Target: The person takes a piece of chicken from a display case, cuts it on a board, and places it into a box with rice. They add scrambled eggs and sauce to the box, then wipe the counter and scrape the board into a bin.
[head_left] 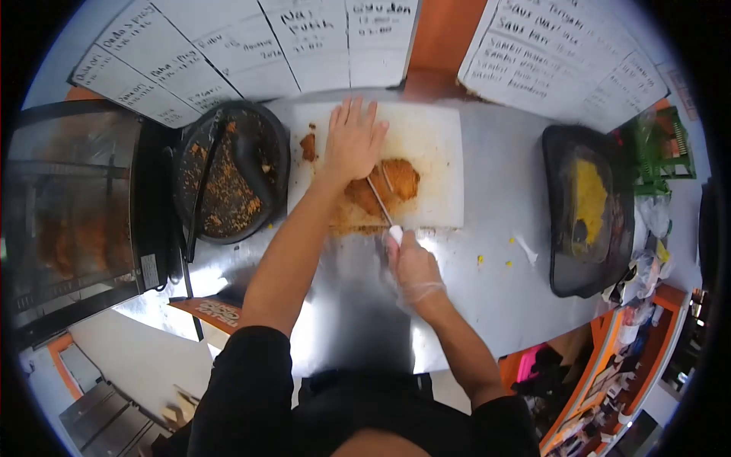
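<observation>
A browned, breaded piece of food lies on a white cutting board, with cuts across it. My right hand, in a clear plastic glove, is wrapped round the white handle of a knife. The blade points up and left across the food. My left hand lies flat at the food's upper left, its fingers stretched out and pointing away from me. A small brown scrap sits on the board left of that hand. Crumbs line the board's near edge.
Left of the board stands a black crumb-filled tray with black tongs; beyond it is a glass-fronted warmer. At right, a black tray holds a container of yellow food. A green basket and written whiteboards are behind.
</observation>
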### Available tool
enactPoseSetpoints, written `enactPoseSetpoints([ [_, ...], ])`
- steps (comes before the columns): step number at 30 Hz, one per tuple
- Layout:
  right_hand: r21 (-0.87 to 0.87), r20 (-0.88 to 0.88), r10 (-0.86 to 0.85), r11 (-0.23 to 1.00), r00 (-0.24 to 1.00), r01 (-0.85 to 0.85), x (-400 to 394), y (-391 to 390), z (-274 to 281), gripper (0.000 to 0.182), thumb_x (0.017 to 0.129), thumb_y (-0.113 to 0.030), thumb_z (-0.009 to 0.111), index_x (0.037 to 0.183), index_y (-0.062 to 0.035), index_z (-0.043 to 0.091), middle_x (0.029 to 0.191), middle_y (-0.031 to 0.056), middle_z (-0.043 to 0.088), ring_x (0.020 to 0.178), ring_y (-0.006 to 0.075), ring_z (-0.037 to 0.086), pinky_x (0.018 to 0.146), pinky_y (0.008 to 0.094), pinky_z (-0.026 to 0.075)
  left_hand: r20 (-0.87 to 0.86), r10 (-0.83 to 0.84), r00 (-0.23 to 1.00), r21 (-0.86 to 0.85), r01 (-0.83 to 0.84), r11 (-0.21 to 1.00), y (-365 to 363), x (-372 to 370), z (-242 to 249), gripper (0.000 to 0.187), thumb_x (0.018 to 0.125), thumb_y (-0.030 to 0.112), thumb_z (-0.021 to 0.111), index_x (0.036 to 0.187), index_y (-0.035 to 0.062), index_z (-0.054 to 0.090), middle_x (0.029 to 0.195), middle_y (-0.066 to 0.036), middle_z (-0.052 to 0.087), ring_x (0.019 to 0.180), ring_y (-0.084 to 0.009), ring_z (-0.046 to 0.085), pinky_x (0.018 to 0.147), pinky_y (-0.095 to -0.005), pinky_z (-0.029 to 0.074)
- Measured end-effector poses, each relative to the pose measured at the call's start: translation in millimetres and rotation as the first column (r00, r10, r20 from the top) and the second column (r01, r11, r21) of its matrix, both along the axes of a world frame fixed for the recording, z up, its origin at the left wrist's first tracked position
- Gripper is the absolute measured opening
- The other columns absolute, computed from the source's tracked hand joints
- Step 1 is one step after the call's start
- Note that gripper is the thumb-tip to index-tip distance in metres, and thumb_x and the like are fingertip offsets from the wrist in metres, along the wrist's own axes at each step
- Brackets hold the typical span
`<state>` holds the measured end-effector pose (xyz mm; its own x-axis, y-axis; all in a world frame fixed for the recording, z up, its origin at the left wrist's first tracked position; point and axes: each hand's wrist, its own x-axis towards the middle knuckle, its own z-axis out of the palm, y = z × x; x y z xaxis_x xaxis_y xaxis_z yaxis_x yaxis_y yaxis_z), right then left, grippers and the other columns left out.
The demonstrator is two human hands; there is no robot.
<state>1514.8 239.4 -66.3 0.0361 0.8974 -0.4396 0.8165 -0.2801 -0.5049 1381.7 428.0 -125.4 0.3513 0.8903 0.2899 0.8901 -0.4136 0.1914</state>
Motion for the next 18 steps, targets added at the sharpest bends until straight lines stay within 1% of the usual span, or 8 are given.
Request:
enactPoseSetpoints([
  [2,0.017,0.010,-0.006,1.000,1.000,0.006,0.1,-0.9,1.4,0.039,0.098,-0.037,0.043,0.096,0.0020,0.049,0.077,0.0280,0.063,0.069,0.0470,0.062,0.062,0.0537,0.050,0.172,-0.020,0.985,-0.050,0.029,0.998,5.1,1.6,13.8,0.053,0.099,0.039,0.032,0.136,0.0055,0.046,0.141,-0.024,0.040,0.135,-0.0418,0.029,0.112,-0.0506,0.018],
  [4,0.016,0.009,-0.016,1.000,1.000,0.016,0.6,0.3,-0.5,0.039,0.098,-0.037,0.043,0.097,0.0013,0.050,0.075,0.0276,0.063,0.069,0.0469,0.062,0.062,0.0538,0.050,0.160,-0.014,0.987,-0.024,0.018,1.000,6.1,2.9,12.7,0.052,0.098,0.040,0.033,0.136,0.0055,0.046,0.141,-0.023,0.040,0.134,-0.0414,0.030,0.112,-0.0505,0.018],
  [6,0.061,0.007,-0.019,0.998,1.000,0.019,1.8,-1.3,-0.9,0.040,0.098,-0.038,0.042,0.097,0.0005,0.050,0.074,0.0276,0.063,0.071,0.0474,0.062,0.064,0.0542,0.050,0.144,-0.010,0.990,0.006,0.009,1.000,6.7,2.5,15.4,0.052,0.098,0.040,0.033,0.136,0.0055,0.046,0.141,-0.023,0.040,0.134,-0.0411,0.031,0.112,-0.0504,0.018],
  [8,0.051,0.025,-0.003,0.999,1.000,0.001,5.1,-5.2,2.5,0.040,0.098,-0.040,0.041,0.098,-0.0007,0.050,0.074,0.0280,0.063,0.073,0.0482,0.061,0.068,0.0554,0.049,0.160,-0.003,0.987,-0.058,0.013,0.998,3.2,0.8,23.0,0.053,0.098,0.041,0.035,0.136,0.0049,0.045,0.140,-0.023,0.041,0.133,-0.0399,0.032,0.112,-0.0507,0.019],
  [9,0.076,0.029,-0.003,0.997,1.000,0.001,8.7,-7.3,9.6,0.040,0.098,-0.040,0.041,0.098,-0.0007,0.050,0.074,0.0280,0.063,0.073,0.0482,0.061,0.068,0.0554,0.049,0.163,-0.007,0.987,-0.032,0.012,0.999,-0.3,-0.4,28.1,0.053,0.098,0.041,0.035,0.136,0.0049,0.045,0.140,-0.023,0.041,0.133,-0.0399,0.032,0.112,-0.0507,0.019],
  [11,0.072,0.044,0.066,0.995,0.997,-0.069,13.2,-7.0,24.6,0.040,0.098,-0.040,0.040,0.099,-0.0014,0.050,0.076,0.0290,0.062,0.074,0.0490,0.061,0.069,0.0561,0.049,0.307,0.020,0.951,-0.002,-0.020,1.000,-6.9,-5.8,45.9,0.055,0.097,0.042,0.037,0.136,0.0036,0.044,0.140,-0.023,0.041,0.134,-0.0387,0.032,0.111,-0.0508,0.019],
  [14,0.084,-0.002,0.066,0.994,0.998,-0.066,10.8,-12.9,39.0,0.040,0.097,-0.041,0.040,0.101,-0.0020,0.050,0.077,0.0300,0.062,0.075,0.0494,0.060,0.068,0.0563,0.049,0.346,0.009,0.938,0.069,-0.035,0.997,-16.5,-10.3,71.3,0.055,0.097,0.042,0.038,0.134,0.0017,0.045,0.139,-0.023,0.042,0.134,-0.0386,0.032,0.111,-0.0507,0.019],
  [18,0.135,-0.045,0.082,0.988,0.996,-0.075,1.3,-12.9,16.4,0.040,0.097,-0.041,0.040,0.103,-0.0018,0.049,0.079,0.0301,0.062,0.074,0.0496,0.060,0.068,0.0568,0.049,0.307,0.030,0.951,0.060,-0.050,0.997,-15.8,-20.8,61.3,0.053,0.097,0.040,0.039,0.132,0.0008,0.047,0.138,-0.023,0.043,0.134,-0.0381,0.032,0.111,-0.0505,0.019],
])
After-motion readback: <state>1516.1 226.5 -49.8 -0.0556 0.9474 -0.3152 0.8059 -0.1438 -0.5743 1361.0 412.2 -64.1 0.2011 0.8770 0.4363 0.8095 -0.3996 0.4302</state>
